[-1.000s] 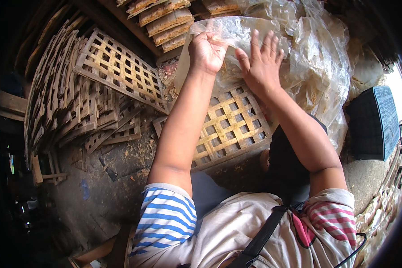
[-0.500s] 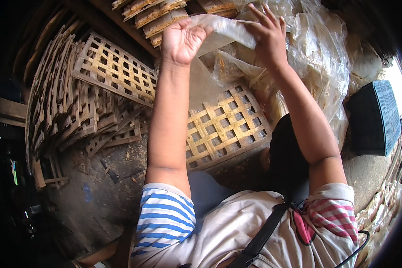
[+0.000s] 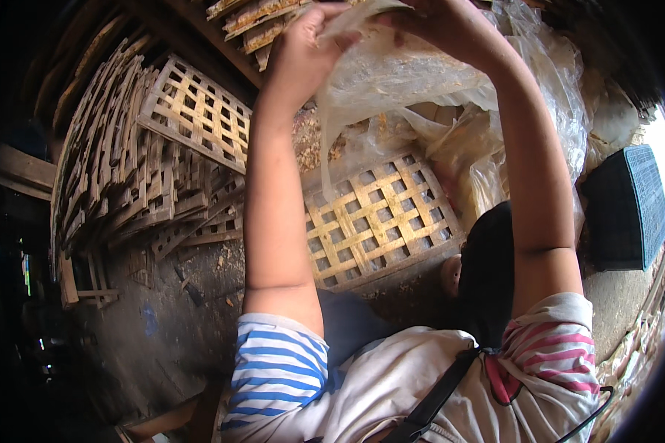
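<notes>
Above the far edge of one woven lattice tray (image 3: 372, 219), through the head camera, I see the person's left hand (image 3: 299, 52) half closed, thumb and fingers pinching the edge of one thin, cloudy plastic sheet (image 3: 362, 22). The sheet hangs between the two hands, a narrow fold trailing down over the tray's far left corner; whether it touches there, I cannot tell. The right hand (image 3: 451, 26), bent at the wrist, also grasps the sheet's top edge; blur and the upper border hide some of its fingertips from me.

Counting from left to right, on the floor (image 3: 177, 332) stands one leaning stack of wooden lattice frames (image 3: 118, 155), too tightly packed for me to number. Against the stack's right edge rests one paler lattice panel (image 3: 199, 111). Beyond the left hand are at least three layered tan slabs (image 3: 262, 35), partly cropped. Next comes the single tray, then one large heap of crumpled clear plastic (image 3: 550, 96). Beside the heap's right edge sits one dark blue crate (image 3: 621, 210) with a gridded side.
</notes>
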